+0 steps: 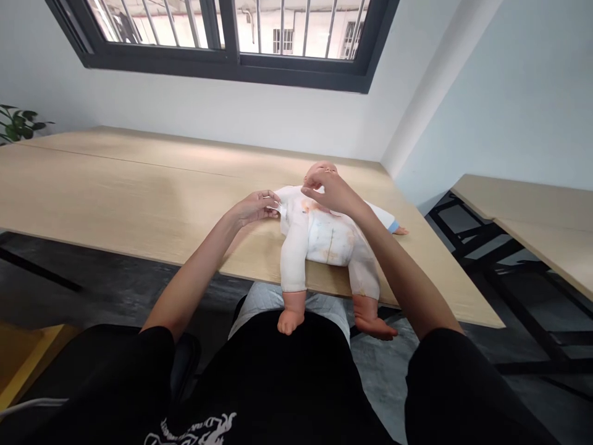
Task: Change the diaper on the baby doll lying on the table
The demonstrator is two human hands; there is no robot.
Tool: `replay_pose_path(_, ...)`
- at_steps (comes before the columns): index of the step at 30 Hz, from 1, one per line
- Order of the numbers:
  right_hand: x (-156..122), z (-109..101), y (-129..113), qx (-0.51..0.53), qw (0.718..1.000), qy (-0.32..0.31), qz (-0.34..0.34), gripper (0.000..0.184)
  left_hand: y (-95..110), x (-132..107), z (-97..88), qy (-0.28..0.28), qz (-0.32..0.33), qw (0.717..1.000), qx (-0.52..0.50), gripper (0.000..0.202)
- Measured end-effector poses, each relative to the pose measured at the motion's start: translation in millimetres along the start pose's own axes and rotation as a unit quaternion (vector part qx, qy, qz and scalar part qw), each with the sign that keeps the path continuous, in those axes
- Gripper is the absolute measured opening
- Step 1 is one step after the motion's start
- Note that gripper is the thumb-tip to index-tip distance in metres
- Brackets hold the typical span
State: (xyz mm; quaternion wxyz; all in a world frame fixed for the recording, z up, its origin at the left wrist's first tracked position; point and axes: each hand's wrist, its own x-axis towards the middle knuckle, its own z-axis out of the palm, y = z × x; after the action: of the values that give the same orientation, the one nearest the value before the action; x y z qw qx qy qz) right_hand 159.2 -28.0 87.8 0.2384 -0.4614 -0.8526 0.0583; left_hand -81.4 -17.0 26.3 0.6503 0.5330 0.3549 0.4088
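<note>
A baby doll [330,238] lies on its back on the wooden table [152,191], head away from me, with its feet hanging over the front edge. It wears a white top [291,196], whose right-side sleeve has a blue cuff [393,226]. Its white cloth body is stained. My left hand [257,207] is closed at the doll's left side in view, pinching white fabric of the top. Over the doll's chest and chin, my right hand [328,190] has its fingers curled together near the collar. Whatever those fingers hold is hidden or too small to make out.
Behind the table stand a white wall [222,105] and a barred window [241,59]. Another table [532,210] with dark legs is on the right. A plant [21,123] shows at far left, and a yellow object [32,358] at lower left.
</note>
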Motion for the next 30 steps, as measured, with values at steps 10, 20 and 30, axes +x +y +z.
replay_pose_path(10, -42, 21, 29, 0.038, 0.989, -0.130, -0.060, 0.040, 25, 21, 71.2, -0.022, 0.046, 0.985, 0.165, 0.017)
replay_pose_path(20, -39, 27, 32, 0.049, 0.988, -0.141, -0.029, 0.034, 17, 28, 91.3, -0.032, 0.059, 0.967, 0.245, 0.024)
replay_pose_path(30, -42, 34, 35, 0.102, 0.992, -0.073, -0.018, 0.029, 1, 23, 100.3, -0.066, 0.155, 0.909, 0.381, 0.025)
